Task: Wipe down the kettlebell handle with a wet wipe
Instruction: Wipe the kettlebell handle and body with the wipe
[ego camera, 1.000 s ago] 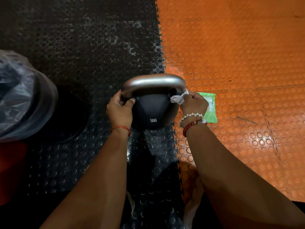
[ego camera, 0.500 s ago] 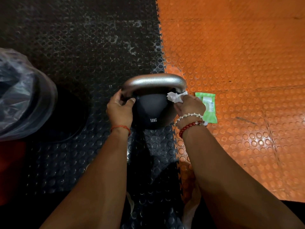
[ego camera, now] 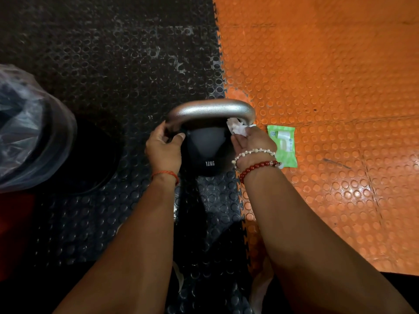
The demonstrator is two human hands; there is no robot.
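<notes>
Your right hand (ego camera: 254,143) pinches the bunched wet wipe (ego camera: 237,129) in its fingers against the right bend of the kettlebell handle (ego camera: 210,109), your left hand (ego camera: 163,150) curls its fingers round the left bend, and the bar between your fingers probably awaits wiping, though wetness is hard to read here.

Floor under me: studded rubber tiles, black mat (ego camera: 113,64) on my left, orange mat (ego camera: 328,75) on my right, joined by toothed seam (ego camera: 221,71). White scuffs on black side. Kettlebell (ego camera: 205,148) stands on black mat, just beside seam. Green wipe packet (ego camera: 283,146) lies flat on orange mat, just right of kettlebell. Plastic-lined bin (ego camera: 29,132) at far left over black mat, base hidden.
</notes>
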